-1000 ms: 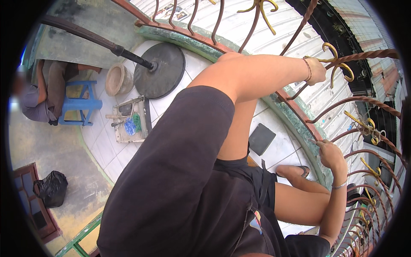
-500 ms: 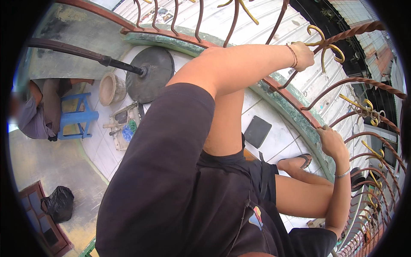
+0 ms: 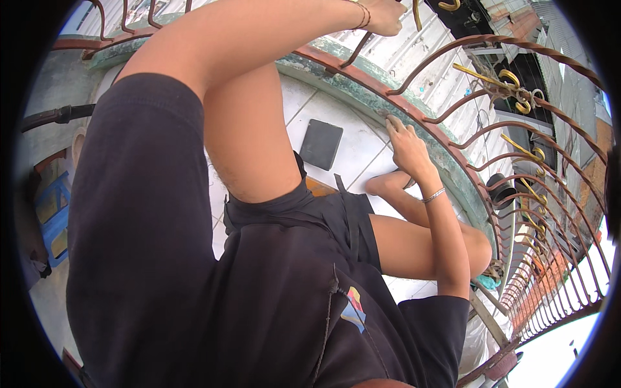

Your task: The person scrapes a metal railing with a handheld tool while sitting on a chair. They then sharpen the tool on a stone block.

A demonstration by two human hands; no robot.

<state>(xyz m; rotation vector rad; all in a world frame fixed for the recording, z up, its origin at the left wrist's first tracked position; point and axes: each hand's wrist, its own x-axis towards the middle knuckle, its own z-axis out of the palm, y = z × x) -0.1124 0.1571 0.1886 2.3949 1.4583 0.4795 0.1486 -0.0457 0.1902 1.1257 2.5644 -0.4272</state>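
Note:
My left hand (image 3: 386, 17) is at the top of the view, with curled fingers closed around an upright bar (image 3: 357, 50) of the brown metal railing. My right hand (image 3: 409, 152) reaches to the green, worn ledge (image 3: 370, 99) below the railing's brown bottom rail (image 3: 388, 97). Its fingers are bent and drawn together, with the fingertips at the ledge's inner side. A small greyish spot shows at the tips; whether it is a held thing is unclear.
A dark flat rectangular slab (image 3: 321, 144) lies on the white tiles near my legs. Gold-coloured curls (image 3: 511, 81) and twisted bars (image 3: 517, 40) stick out along the railing. A blue plastic stool (image 3: 57, 216) stands at the far left, beside a person partly in shadow.
My view has swung to the right, so the scene shifts left. My right hand has moved from the brown rail to the green ledge. The left hand stays on the bar.

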